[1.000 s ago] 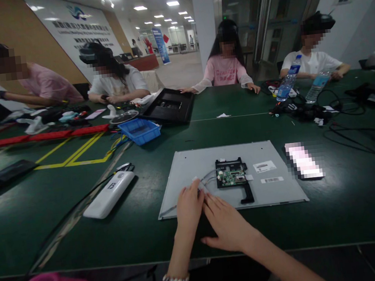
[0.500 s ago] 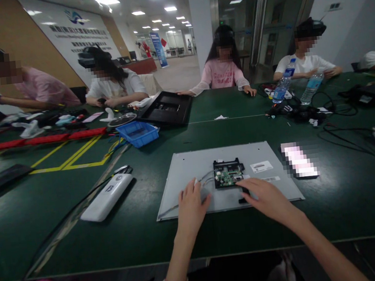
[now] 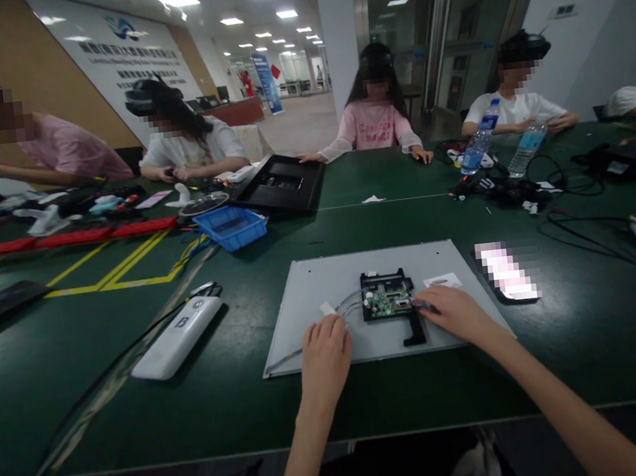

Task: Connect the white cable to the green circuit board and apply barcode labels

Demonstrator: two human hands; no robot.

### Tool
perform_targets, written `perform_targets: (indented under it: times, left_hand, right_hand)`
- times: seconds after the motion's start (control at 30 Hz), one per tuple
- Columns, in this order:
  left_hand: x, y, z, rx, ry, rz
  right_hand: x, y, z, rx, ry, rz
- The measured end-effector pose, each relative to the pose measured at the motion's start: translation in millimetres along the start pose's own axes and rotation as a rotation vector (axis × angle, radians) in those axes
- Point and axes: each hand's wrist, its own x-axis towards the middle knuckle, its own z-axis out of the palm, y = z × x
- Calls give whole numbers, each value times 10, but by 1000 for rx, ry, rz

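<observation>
The grey panel (image 3: 322,279) is lying flat on the green surface (image 3: 369,399), carrying the circuit board (image 3: 385,304) near its middle. The left hand (image 3: 325,349) is resting, fingers curled, over the thin cables (image 3: 350,296); I can't tell whether it's pinching them. The right hand (image 3: 452,313) is sitting at the board's right edge, fingertips bunched, their grip unclear. A sideways tug could be straining the cable ends; a slipping fingertip could be scraping exposed components.

Green tbl (image 3: 426,397) w/ gray panel (image 3: 322,279), phone (image 3: 508,271), pwr bank (image 3: 176,340), blue tray (image 3: 241,238)
</observation>
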Motion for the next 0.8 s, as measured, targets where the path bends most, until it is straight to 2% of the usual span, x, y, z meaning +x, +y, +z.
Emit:
perform_targets:
  times: [0.3,0.43,0.53,0.6,0.67,0.8]
  left_hand:
    - [56,-54,-109,38,43,15]
    - [113,-124,-198,57,138,15]
    - [171,-211,-263,63,234,37]
    - [206,-288,-279,77,253,56]
    - [231,-371,-264,94,223,68]
    - [239,-494,-183,103,77,50]
  right_hand:
    - [2,50,136,-97,52,2]
    - [-30,121,147,-117,121,37]
    - [-78,191,93,-163,207,108]
    - [-110,249,58,-206,253,163]
    - [-135,309,47,-244,263,216]
    - [-165,381,88,-266,212,286]
